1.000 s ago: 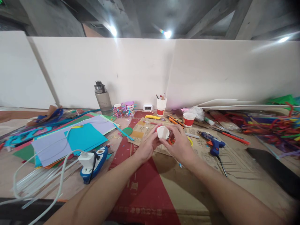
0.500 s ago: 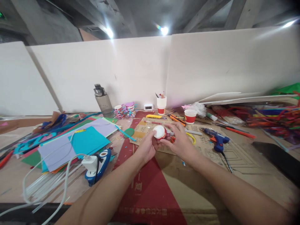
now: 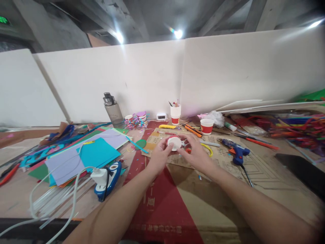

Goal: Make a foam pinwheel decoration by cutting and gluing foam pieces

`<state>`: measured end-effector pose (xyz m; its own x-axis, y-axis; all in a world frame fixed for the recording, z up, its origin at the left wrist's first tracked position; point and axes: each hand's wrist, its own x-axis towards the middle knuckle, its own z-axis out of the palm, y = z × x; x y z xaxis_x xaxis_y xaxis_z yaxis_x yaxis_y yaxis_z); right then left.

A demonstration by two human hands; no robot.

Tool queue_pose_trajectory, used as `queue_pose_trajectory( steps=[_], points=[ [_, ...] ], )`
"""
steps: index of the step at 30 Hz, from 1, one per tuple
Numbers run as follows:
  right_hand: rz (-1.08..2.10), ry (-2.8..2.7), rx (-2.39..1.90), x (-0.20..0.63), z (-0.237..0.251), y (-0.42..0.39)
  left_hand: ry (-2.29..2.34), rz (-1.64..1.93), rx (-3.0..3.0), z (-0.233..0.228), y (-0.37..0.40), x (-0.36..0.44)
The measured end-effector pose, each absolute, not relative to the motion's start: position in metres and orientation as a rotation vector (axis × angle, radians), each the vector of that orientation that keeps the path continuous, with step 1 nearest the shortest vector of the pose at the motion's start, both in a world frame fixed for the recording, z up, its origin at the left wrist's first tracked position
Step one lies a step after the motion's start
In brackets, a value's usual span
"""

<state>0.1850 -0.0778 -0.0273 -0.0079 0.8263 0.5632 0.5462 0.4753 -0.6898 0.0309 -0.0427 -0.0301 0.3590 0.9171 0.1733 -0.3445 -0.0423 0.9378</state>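
Observation:
Between my two hands is a small red-and-white paper cup (image 3: 175, 144), its round white end turned toward me. My left hand (image 3: 160, 155) grips its left side, thumb lying on the white face. On the other side my right hand (image 3: 195, 153) has its thumb at the cup's lower right edge and its fingers curled round behind. Most of the red wall is hidden by the fingers. Under the hands lies a piece of printed cardboard (image 3: 154, 139). Close by the right hand are a yellow-handled tool (image 3: 208, 149) and a grey stick-like piece (image 3: 212, 144).
A blue glue gun (image 3: 238, 154) lies at the right, near another paper cup (image 3: 207, 126). Coloured paper sheets (image 3: 98, 152) and a power strip (image 3: 111, 179) with white cables are at left. Behind stand a bottle (image 3: 113, 110), a pen cup (image 3: 175, 114) and two strip-covered cups (image 3: 141, 119).
Both hands have turned the cup, so its white end faces me more directly. My right hand has closed in on its right side, and the view has shifted slightly.

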Motion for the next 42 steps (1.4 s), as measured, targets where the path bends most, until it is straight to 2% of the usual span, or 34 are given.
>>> queue_pose_trajectory(
  steps=[6, 16, 22, 27, 34, 42],
  points=[
    [0.383, -1.622, -1.192, 0.191, -0.025, -0.075, 0.777, 1.211, 1.625, -0.031, -0.044, 0.029],
    [0.656, -1.416, -1.180, 0.189, -0.028, -0.071, 0.717, 1.127, 1.434, -0.024, -0.046, 0.030],
    [0.827, -1.417, -1.169, 0.193, -0.024, -0.069, 0.668, 1.034, 1.124, -0.027, -0.042, 0.031],
    [0.649, -1.334, -1.268, 0.211, -0.009, -0.068, 0.725, 1.139, 0.978, -0.022, -0.038, 0.026],
    [0.488, -1.286, -1.354, 0.238, -0.016, -0.053, 0.764, 1.245, 0.828, -0.008, -0.027, 0.015],
    [0.239, -1.663, -1.424, 0.219, -0.016, -0.064, 0.734, 1.582, 0.602, 0.022, -0.009, -0.013]
  ],
)
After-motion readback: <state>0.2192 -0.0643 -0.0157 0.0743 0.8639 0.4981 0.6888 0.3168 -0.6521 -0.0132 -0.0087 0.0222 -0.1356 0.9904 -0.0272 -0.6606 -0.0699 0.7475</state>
